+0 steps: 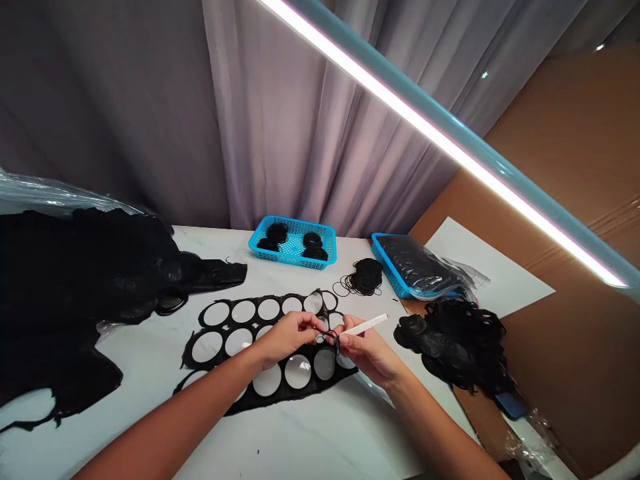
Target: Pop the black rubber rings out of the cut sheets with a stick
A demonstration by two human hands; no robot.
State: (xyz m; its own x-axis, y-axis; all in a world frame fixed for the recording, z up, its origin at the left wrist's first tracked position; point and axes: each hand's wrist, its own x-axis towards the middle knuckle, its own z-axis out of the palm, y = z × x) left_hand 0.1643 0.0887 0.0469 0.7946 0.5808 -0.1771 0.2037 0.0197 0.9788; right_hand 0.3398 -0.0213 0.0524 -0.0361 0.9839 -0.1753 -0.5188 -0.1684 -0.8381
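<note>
Black elastic band (329,339) pinched betw. both hands: L hand (290,337) grips one side, R hand (367,353) the other, plus white stick (365,325); firm fingertip pinch best vs. slipping. Below, holed black rubber sheet (310,390) on white marble table (320,440); further, loose band pile (365,277), blue basket (293,263).

At twelve o'clock, a bright blue basket (300,260) shows a lattice pattern against a pale grey curtain (300,133). At six o'clock, a black sheet (295,395) shows rows of white circles; centrally, a white stick (365,324) crosses a black band (327,337).
</note>
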